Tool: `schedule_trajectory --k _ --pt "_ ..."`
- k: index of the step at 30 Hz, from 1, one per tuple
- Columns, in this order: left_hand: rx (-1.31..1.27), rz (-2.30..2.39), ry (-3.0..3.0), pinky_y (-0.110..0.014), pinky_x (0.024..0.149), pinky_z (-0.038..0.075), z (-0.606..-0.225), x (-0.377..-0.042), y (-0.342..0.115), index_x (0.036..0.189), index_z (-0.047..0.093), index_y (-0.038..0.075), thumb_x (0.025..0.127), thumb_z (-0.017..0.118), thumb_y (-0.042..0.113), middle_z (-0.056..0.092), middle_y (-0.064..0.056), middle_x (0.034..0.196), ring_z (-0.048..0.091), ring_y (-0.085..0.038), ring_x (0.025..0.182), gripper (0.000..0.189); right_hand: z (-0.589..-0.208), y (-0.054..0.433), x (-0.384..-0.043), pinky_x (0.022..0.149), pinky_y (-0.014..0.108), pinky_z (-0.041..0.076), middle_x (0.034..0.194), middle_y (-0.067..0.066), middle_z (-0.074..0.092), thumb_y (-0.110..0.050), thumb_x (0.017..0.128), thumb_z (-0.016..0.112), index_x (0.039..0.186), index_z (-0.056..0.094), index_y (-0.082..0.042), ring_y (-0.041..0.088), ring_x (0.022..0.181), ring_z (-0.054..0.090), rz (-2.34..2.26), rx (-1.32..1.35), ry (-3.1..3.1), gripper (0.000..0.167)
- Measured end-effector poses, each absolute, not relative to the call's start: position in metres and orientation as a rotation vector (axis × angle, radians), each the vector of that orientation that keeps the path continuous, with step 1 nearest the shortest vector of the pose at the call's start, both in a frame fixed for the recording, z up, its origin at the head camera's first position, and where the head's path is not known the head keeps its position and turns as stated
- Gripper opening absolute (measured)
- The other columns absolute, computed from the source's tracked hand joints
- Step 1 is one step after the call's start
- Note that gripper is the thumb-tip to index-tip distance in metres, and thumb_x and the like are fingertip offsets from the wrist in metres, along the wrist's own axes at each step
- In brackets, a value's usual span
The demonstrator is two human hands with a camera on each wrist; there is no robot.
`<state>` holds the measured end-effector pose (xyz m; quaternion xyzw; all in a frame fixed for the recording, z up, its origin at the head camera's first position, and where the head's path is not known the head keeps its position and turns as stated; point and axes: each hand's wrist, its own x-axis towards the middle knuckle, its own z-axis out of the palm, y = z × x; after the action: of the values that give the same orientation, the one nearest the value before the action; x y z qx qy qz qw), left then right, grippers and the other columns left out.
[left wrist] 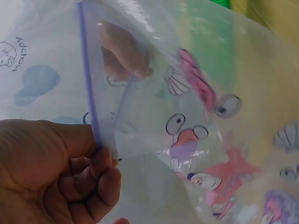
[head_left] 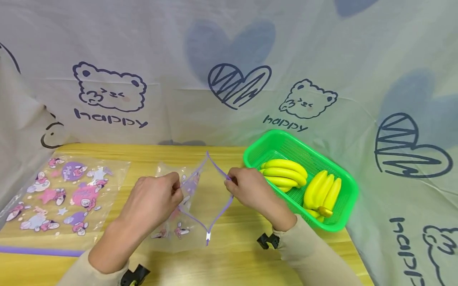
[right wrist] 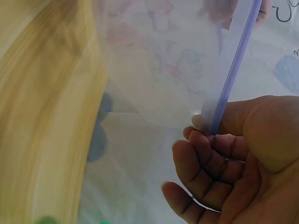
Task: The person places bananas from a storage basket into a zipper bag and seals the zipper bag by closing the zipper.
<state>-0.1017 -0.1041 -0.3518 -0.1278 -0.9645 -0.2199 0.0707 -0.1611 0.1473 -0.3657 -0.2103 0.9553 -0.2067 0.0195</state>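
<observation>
Head view: fingers of your left hand (head_left: pixel 154 197) and right hand (head_left: pixel 252 188) pinched the open bag (head_left: pixel 181 222) by its rim (head_left: pixel 193 218) at nine and three o'clock over the tabletop (head_left: pixel 232 266), likely firmest for light, slippery film.

Bag (head_left: pixel 190 192) central, second bag (head_left: pixel 68 198) left; bananas (head_left: pixel 286 173) in basket (head_left: pixel 346 206)

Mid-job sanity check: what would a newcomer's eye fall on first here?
Probably the bright green basket of yellow bananas on the table's right side. Next, the purple-rimmed clear bag in the middle, its mouth spread into a diamond between the left hand and right hand. Another printed bag lies flat at left.
</observation>
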Motion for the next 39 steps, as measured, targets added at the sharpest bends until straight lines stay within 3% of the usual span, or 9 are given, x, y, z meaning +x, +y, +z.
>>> schedule_trajectory --k 11,19,23,27,33,39 --pt "-0.332 -0.694 -2.945 -0.035 0.058 0.038 -0.352 -0.102 -0.106 0.078 0.059 0.016 0.092 0.062 0.007 0.052 0.007 0.058 0.046 -0.015 0.053 0.017 -0.373 0.143 -0.166 0.054 0.027 0.045 0.071 -0.004 0.063 -0.019 0.103 0.068 0.093 0.072 -0.010 0.013 0.058 0.053 -0.649 -0.625 2.985 0.014" --pt "-0.372 -0.473 -2.900 -0.055 0.077 0.050 -0.364 -0.109 -0.108 0.080 0.063 0.015 0.095 0.068 0.016 0.053 0.007 0.058 0.050 -0.014 0.055 0.016 -0.378 0.140 -0.166 0.053 0.027 0.042 0.066 -0.005 0.060 -0.017 0.101 0.068 0.088 0.075 -0.011 0.012 0.054 0.050 -0.649 -0.631 2.944 0.016" --pt "-0.429 -0.452 -2.904 -0.044 0.065 0.051 -0.370 -0.111 -0.112 0.078 0.063 0.014 0.097 0.069 0.016 0.055 0.004 0.062 0.050 -0.014 0.056 0.020 -0.379 0.139 -0.167 0.056 0.028 0.044 0.070 -0.005 0.064 -0.017 0.102 0.068 0.091 0.077 -0.011 0.012 0.056 0.051 -0.628 -0.640 2.922 0.016" --pt "-0.451 -0.490 -2.926 -0.032 0.053 0.043 -0.375 -0.112 -0.113 0.075 0.060 0.015 0.099 0.067 0.016 0.052 0.004 0.064 0.048 -0.014 0.057 0.025 -0.380 0.139 -0.168 0.059 0.029 0.046 0.074 -0.005 0.067 -0.018 0.102 0.067 0.095 0.079 -0.011 0.012 0.059 0.054 -0.602 -0.644 2.916 0.016" --pt "-0.479 -0.540 -2.895 -0.029 0.050 0.033 -0.380 -0.114 -0.112 0.072 0.051 0.016 0.095 0.060 0.006 0.044 0.004 0.057 0.039 -0.012 0.051 0.026 -0.385 0.139 -0.169 0.058 0.027 0.046 0.072 -0.005 0.066 -0.018 0.102 0.067 0.094 0.078 -0.011 0.010 0.058 0.054 -0.595 -0.662 2.925 0.015" --pt "-0.508 -0.574 -2.851 -0.029 0.051 0.033 -0.380 -0.113 -0.109 0.073 0.053 0.016 0.091 0.060 0.003 0.045 0.006 0.057 0.040 -0.010 0.051 0.024 -0.389 0.138 -0.169 0.050 0.025 0.039 0.063 -0.006 0.057 -0.019 0.101 0.068 0.085 0.070 -0.014 0.010 0.053 0.048 -0.621 -0.645 2.902 0.017"
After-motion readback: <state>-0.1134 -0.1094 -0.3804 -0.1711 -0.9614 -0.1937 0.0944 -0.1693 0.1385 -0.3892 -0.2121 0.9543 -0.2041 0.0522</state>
